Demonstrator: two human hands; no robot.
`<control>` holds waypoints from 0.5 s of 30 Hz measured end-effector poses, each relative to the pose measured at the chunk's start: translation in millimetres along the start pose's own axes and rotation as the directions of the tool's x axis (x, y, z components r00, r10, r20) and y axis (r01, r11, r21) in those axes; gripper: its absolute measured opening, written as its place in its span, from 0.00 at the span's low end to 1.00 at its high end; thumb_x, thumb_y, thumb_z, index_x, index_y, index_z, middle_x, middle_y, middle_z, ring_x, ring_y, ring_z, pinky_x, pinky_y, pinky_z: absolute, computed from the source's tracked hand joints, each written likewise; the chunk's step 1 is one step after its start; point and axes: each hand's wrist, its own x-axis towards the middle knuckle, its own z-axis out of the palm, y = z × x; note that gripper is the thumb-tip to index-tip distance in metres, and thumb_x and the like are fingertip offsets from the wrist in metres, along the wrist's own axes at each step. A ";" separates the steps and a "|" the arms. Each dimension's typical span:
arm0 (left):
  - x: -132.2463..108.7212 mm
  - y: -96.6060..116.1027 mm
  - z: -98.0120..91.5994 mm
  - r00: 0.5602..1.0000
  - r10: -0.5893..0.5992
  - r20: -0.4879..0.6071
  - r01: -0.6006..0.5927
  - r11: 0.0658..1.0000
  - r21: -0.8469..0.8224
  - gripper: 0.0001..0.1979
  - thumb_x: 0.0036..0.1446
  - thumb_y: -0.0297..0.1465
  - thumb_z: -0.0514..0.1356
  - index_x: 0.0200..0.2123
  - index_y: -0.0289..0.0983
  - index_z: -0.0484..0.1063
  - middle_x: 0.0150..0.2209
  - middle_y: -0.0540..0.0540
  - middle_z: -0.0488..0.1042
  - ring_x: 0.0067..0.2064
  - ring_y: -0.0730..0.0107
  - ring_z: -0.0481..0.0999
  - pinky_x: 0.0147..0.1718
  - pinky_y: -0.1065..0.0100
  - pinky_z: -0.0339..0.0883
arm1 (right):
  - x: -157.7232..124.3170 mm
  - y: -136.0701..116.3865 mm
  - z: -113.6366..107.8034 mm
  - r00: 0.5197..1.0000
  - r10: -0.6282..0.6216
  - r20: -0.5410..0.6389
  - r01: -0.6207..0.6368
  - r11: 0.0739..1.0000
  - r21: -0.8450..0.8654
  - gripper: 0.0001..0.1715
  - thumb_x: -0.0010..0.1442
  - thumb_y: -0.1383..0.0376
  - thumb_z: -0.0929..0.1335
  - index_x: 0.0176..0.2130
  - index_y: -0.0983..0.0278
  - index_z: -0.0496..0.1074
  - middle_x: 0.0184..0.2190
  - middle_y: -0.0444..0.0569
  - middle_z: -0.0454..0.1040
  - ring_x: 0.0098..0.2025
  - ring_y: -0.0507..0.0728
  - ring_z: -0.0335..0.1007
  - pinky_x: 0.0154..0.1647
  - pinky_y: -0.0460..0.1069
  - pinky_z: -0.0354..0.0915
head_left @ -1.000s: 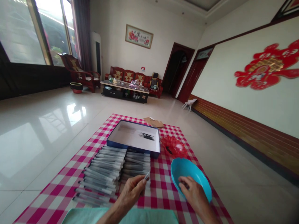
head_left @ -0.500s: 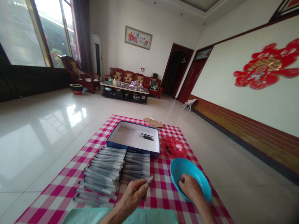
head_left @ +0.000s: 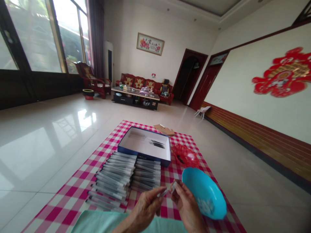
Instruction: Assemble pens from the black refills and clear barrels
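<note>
My left hand (head_left: 147, 205) pinches a clear pen (head_left: 163, 193), its tip end pointing to the right. Facing it, my right hand (head_left: 184, 202) has thumb and fingers closed on a small whitish translucent piece (head_left: 174, 187), which looks like a pen cap. The two pieces are close together; blur hides whether they touch. Beside my right hand stands a blue bowl (head_left: 194, 178) with small whitish pieces (head_left: 206, 205) in it. Several clear pens with dark ends (head_left: 114, 179) lie in a heap left of my hands, next to a second heap of greyish pens (head_left: 147, 173).
Behind the pens sits a shallow box (head_left: 143, 139) holding a few thin black sticks (head_left: 157, 144). A red dish (head_left: 186, 156) and flat brown cardboard (head_left: 164, 130) lie on the checked tablecloth (head_left: 107, 144). Light green cloth (head_left: 102, 221) covers the near edge.
My right hand has come out of the blue bowl and moved left to my left hand, now with a small whitish piece in its fingers. The view has shifted slightly.
</note>
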 end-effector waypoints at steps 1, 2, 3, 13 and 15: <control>-0.7 1.5 -0.6 1.000 0.009 0.007 -0.009 1.000 0.006 0.23 0.62 0.43 0.52 0.54 0.35 0.69 0.20 0.53 0.63 0.22 0.76 0.59 0.22 0.74 0.55 | -1.4 3.8 3.0 1.000 0.011 0.002 -0.011 1.000 0.017 0.18 0.45 0.59 0.76 0.36 0.62 0.74 0.30 0.44 0.76 0.31 0.52 0.70 0.32 0.45 0.66; -1.2 3.2 -1.3 1.000 0.014 0.012 -0.014 1.000 0.013 0.23 0.62 0.43 0.52 0.53 0.35 0.69 0.20 0.53 0.63 0.22 0.76 0.59 0.23 0.74 0.55 | -2.1 6.9 5.0 1.000 0.018 0.003 -0.018 1.000 0.024 0.19 0.45 0.59 0.76 0.37 0.62 0.74 0.31 0.44 0.76 0.32 0.52 0.70 0.33 0.45 0.66; -1.6 4.9 -2.0 1.000 0.015 0.016 -0.016 1.000 0.019 0.22 0.62 0.42 0.52 0.52 0.35 0.70 0.20 0.53 0.62 0.22 0.77 0.59 0.23 0.74 0.55 | -2.5 9.2 6.3 1.000 0.020 0.005 -0.020 1.000 0.023 0.19 0.45 0.59 0.76 0.37 0.62 0.74 0.31 0.44 0.76 0.32 0.52 0.70 0.33 0.45 0.67; -4.1 13.4 -5.7 1.000 0.027 0.016 -0.029 0.993 0.113 0.18 0.62 0.37 0.52 0.49 0.34 0.71 0.20 0.53 0.64 0.22 0.76 0.61 0.24 0.74 0.56 | -8.3 13.3 5.7 0.997 -0.040 0.063 0.050 0.986 -0.161 0.19 0.48 0.56 0.74 0.38 0.62 0.74 0.36 0.47 0.76 0.37 0.54 0.71 0.40 0.48 0.67; -3.7 11.5 -7.3 1.000 0.008 0.014 -0.010 0.990 0.141 0.16 0.62 0.37 0.52 0.44 0.33 0.73 0.20 0.53 0.65 0.22 0.76 0.62 0.23 0.75 0.56 | -11.1 11.4 6.8 0.992 -0.057 0.109 0.079 0.975 -0.210 0.18 0.49 0.55 0.74 0.37 0.63 0.73 0.34 0.47 0.76 0.37 0.55 0.71 0.40 0.49 0.67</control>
